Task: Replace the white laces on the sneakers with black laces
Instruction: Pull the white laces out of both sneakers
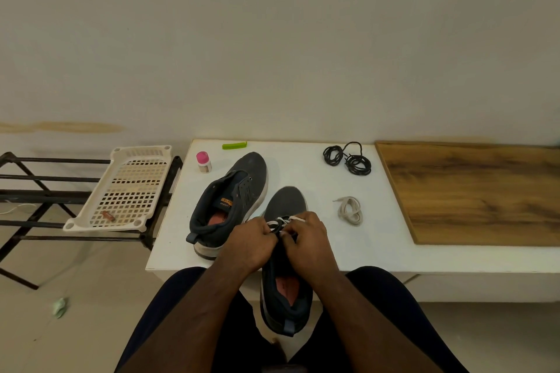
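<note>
Leftmost, a black metal rack (pixel 45 191) of thin bars stands on the pale floor, and a cream plastic tray (pixel 124 188) with a grid of square holes lies tilted across it, a small reddish-brown stub (pixel 108 216) resting near its front edge. On the floor below lies a crumpled pale green scrap (pixel 60 307). Next comes the low white table (pixel 303 172), smooth and matte, with a small jar with a pink cap (pixel 203 161) near its back left corner and a flat bright green plastic piece (pixel 234 145) at the back edge. Just right of the jar sits the first dark grey sneaker (pixel 230 200), knit-textured with a thick pale sole and a reddish insole, its eyelets showing no lace. The second sneaker (pixel 285 281) lies beside it, heel overhanging the table edge toward the person's lap, with a white lace (pixel 283 221) threaded across its upper eyelets. The left hand (pixel 251 247) and right hand (pixel 309 239) meet over that lacing, fingers curled and pinching the white lace. Farther right, a flat off-white lace (pixel 350 210) lies loosely coiled on the table, and behind it two round black laces (pixel 348 159) lie in small tight coils. At the far right rests a wood-grain board (pixel 472 191), brown and streaked.
</note>
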{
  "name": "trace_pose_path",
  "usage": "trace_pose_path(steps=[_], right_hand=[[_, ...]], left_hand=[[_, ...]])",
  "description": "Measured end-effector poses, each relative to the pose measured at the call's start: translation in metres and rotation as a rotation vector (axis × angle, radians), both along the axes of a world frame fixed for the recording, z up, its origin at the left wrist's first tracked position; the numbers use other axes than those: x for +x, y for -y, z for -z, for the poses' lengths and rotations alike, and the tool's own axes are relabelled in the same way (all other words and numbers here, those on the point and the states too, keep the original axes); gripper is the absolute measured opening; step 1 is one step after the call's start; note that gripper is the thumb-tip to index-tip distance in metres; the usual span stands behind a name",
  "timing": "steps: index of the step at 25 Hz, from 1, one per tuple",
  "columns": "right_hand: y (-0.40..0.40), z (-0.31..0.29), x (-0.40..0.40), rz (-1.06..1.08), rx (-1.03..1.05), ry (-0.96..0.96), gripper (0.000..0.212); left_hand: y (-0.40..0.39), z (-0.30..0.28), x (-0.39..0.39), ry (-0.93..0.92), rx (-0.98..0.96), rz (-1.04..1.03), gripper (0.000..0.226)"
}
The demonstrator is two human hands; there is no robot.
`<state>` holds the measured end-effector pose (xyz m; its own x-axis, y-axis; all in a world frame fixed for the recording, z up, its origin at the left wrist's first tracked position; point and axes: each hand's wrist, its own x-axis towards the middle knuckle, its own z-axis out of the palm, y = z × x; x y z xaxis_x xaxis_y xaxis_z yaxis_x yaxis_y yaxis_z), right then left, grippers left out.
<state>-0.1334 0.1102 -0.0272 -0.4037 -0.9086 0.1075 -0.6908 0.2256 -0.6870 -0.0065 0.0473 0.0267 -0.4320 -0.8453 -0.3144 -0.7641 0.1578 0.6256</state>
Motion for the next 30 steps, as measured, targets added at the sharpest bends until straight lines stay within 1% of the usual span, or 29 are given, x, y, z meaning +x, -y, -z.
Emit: trace_pose_path(steps=[3, 4, 6, 7, 8, 10, 12, 14, 15, 16, 18, 19, 20, 22, 25, 26, 28, 30], right_hand=[[-0.002, -0.005, -0.005, 0.213, -0.083, 0.170, 0.010], [-0.003, -0.007, -0.007, 0.242, -0.089, 0.217, 0.011], [-0.004, -0.006, -0.009, 0.155, -0.062, 0.219, 0.026], [-0.004, -0.005, -0.008, 0.089, -0.030, 0.181, 0.030], [-0.003, -0.003, -0.006, 0.042, -0.004, 0.126, 0.028], [-0.001, 0.001, -0.001, 0.035, 0.016, 0.066, 0.017], [-0.001, -0.001, 0.000, 0.098, -0.018, 0.109, 0.008], [-0.002, -0.007, -0.006, 0.231, -0.065, 0.223, 0.012], [-0.003, -0.008, -0.009, 0.258, -0.080, 0.259, 0.012], [-0.003, -0.008, -0.011, 0.238, -0.088, 0.253, 0.013], [-0.003, -0.005, -0.010, 0.110, -0.044, 0.181, 0.025], [-0.002, -0.002, -0.007, 0.061, -0.012, 0.133, 0.025], [-0.001, 0.000, -0.004, 0.043, 0.010, 0.090, 0.019], [0.001, 0.001, -0.002, 0.073, 0.003, 0.076, 0.008], [0.000, -0.002, -0.009, 0.213, -0.031, 0.154, 0.013], [-0.001, -0.004, -0.010, 0.220, -0.034, 0.173, 0.012], [-0.002, -0.006, -0.008, 0.124, -0.019, 0.161, 0.008], [-0.001, -0.003, -0.005, 0.029, 0.029, 0.096, 0.009]], left_hand=[[0.001, 0.002, 0.000, -0.005, 0.021, -0.012, 0.014], [0.002, 0.003, 0.000, -0.004, 0.025, -0.018, 0.013], [0.003, 0.004, 0.001, -0.008, 0.021, -0.022, 0.010], [0.002, 0.004, 0.001, -0.008, 0.017, -0.016, 0.010], [0.002, 0.005, 0.001, -0.006, 0.013, -0.008, 0.010], [0.002, 0.005, 0.001, -0.004, 0.012, 0.003, 0.011], [0.002, 0.004, 0.001, -0.005, 0.018, -0.004, 0.012], [0.002, 0.004, 0.001, -0.009, 0.024, -0.014, 0.012], [0.002, 0.003, 0.001, -0.008, 0.024, -0.015, 0.012], [0.002, 0.003, 0.001, -0.006, 0.020, -0.015, 0.012], [0.001, 0.003, 0.002, -0.008, 0.008, -0.009, 0.011], [0.001, 0.003, 0.002, -0.011, 0.005, -0.004, 0.011], [0.001, 0.003, 0.001, -0.010, 0.007, -0.001, 0.011], [0.001, 0.003, 0.001, -0.007, 0.014, -0.008, 0.011], [0.001, 0.004, 0.001, -0.009, 0.024, -0.020, 0.012], [0.001, 0.004, 0.001, -0.007, 0.023, -0.015, 0.012], [0.001, 0.003, 0.001, 0.004, 0.010, -0.005, 0.012], [0.001, 0.001, 0.001, 0.006, 0.002, -0.003, 0.012]])
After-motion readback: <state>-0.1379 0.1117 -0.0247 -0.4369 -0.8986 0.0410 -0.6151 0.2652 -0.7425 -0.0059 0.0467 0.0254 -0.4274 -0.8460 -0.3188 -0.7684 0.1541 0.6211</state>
